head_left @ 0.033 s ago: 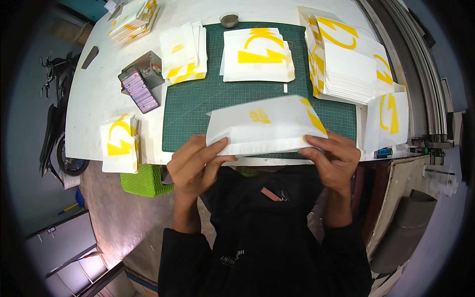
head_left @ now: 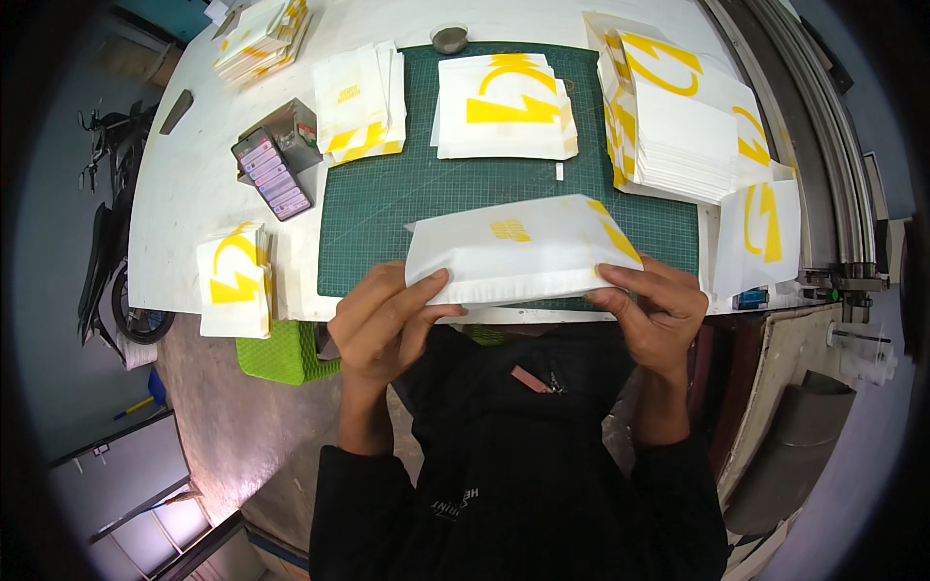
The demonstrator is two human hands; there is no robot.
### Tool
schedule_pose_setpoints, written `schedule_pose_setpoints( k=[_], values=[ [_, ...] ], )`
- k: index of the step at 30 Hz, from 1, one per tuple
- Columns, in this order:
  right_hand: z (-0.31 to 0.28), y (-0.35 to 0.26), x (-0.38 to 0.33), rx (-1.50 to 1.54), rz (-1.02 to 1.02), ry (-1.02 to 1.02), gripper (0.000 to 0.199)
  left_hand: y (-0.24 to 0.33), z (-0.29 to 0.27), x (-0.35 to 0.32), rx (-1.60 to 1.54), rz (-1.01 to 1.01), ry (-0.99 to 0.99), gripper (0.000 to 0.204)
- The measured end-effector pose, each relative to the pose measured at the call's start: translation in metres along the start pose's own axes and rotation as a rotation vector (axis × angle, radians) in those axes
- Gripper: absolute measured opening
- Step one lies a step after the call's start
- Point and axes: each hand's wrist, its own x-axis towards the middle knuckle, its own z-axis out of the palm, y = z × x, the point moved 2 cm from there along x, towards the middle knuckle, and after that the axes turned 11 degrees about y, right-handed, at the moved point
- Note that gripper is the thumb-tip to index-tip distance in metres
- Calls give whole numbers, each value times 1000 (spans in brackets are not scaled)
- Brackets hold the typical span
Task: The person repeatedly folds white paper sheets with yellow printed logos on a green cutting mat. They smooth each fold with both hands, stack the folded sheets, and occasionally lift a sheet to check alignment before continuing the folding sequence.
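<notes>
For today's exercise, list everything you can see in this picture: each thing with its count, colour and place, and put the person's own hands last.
Held paper bag: one, white with yellow print, over the mat's near edge.
Cutting mat: one, green, table centre.
Table: one, white.
Bag stacks: five, white and yellow; far left, left of the mat's far end, mat's far end, far right, near left edge.
Loose bag: one, white and yellow, right edge.
Grey box: one, left of mat.
Round grey object: one, far edge.
Green basket: one, under the table.
Left hand: grip on bag's left end.
Right hand: grip on bag's right end.
</notes>
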Motion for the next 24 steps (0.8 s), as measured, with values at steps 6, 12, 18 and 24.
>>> schedule_pose_setpoints(
  k=[6, 12, 18, 24],
  values=[
    [-1, -1, -3, -54, -114, 44, 24, -4, 2, -5, 96, 104, 8, 44],
    [2, -10, -1, -130, -265, 138, 25, 2, -5, 2, 283, 70, 63, 47],
    [5, -10, 6, -152, -317, -50, 21, 20, 9, 25, 208, 93, -317, 32],
    [10, -23, 8, -298, -350, -117, 22, 27, 29, 24, 176, 207, -371, 28]
  ],
)
